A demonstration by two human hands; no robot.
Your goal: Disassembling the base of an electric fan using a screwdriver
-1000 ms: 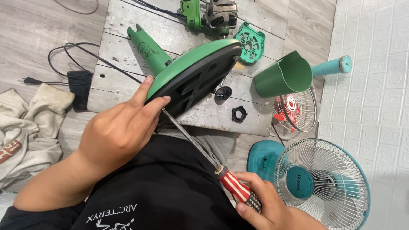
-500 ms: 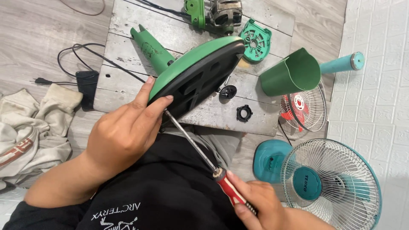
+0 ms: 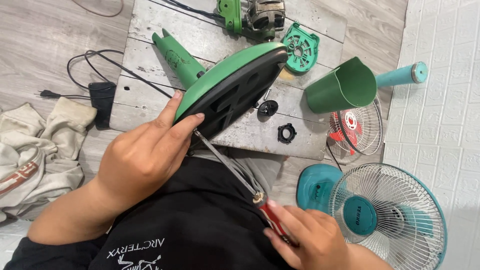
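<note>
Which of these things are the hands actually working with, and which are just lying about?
In use:
- left hand gripping the green fan base
- right hand holding the red-handled screwdriver, tip at the base's underside

Lying about:
- green cone cover
- green vented cap
- motor
- two black rings
- teal fan
- cloth

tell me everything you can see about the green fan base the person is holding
The green fan base is a round, smooth plastic-looking shell, tipped on edge so its black recessed underside faces the person. A green stem runs from its top side up to the left over the wooden board. The left hand grips its lower rim, thumb and fingers on the green edge. The metal shaft of a red-handled screwdriver, held by the right hand, runs up to the underside near that rim.
</note>
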